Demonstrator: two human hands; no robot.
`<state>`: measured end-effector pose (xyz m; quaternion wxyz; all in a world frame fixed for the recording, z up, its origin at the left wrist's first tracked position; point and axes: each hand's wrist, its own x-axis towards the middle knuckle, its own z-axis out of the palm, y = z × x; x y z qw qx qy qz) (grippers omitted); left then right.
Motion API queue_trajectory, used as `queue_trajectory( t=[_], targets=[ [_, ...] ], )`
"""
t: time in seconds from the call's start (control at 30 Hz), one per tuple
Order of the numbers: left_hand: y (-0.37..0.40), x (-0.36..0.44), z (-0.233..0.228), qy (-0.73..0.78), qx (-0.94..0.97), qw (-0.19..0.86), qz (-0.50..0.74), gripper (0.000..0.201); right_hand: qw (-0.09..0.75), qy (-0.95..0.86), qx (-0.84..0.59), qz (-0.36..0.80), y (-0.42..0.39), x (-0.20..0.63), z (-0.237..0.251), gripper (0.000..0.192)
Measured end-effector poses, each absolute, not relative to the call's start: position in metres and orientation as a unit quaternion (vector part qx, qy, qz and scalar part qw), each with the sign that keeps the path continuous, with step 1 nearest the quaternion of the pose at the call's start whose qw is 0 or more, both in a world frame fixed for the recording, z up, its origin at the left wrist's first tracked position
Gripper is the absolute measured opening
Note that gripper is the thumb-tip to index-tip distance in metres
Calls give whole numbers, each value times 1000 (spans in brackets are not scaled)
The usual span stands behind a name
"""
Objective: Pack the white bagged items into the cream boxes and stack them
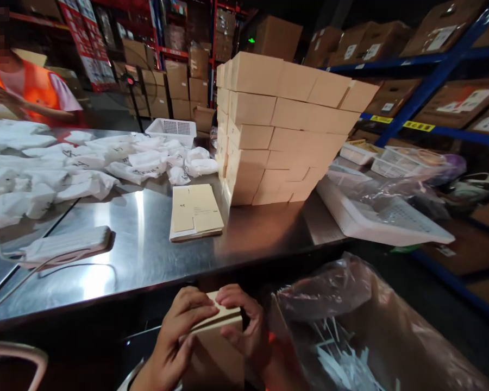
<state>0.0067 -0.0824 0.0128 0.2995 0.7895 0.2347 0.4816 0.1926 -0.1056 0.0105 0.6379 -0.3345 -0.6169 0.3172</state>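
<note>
Below the front edge of the steel table (146, 255), both my hands grip one small tan cardboard box (218, 339). My left hand (175, 339) wraps its left side with fingers across the top flap. My right hand (246, 326) pinches the lid from the right. On the table, a tall stack of the same tan boxes (277, 127) stands at the back right. A short pile of flat unfolded box blanks (195, 212) lies in front of that stack.
Several white poly bags (65, 163) cover the table's left and back. A white power strip (69, 247) lies front left. White baskets (171, 129) and trays (383, 217) sit around. A clear bag of scraps (350, 336) hangs at my right. A person in an orange vest (28, 87) works far left.
</note>
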Motion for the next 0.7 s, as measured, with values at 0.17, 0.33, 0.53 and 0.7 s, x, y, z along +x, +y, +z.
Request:
queue_trajectory(
  t=[0.17,0.33,0.53,0.7],
  targets=[
    [-80,8,11,232,786,280,501,34,628,-632,-356,282,-108,188,15,35],
    [-79,6,2,229,782,309,491,30,620,-639,-368,268,-108,187,16,36],
    [-69,-1,-2,238,775,368,456,30,622,-636,-348,296,-106,186,8,24],
    [-66,0,-7,228,786,389,423,36,637,-640,-349,252,-95,186,-18,27]
  ],
)
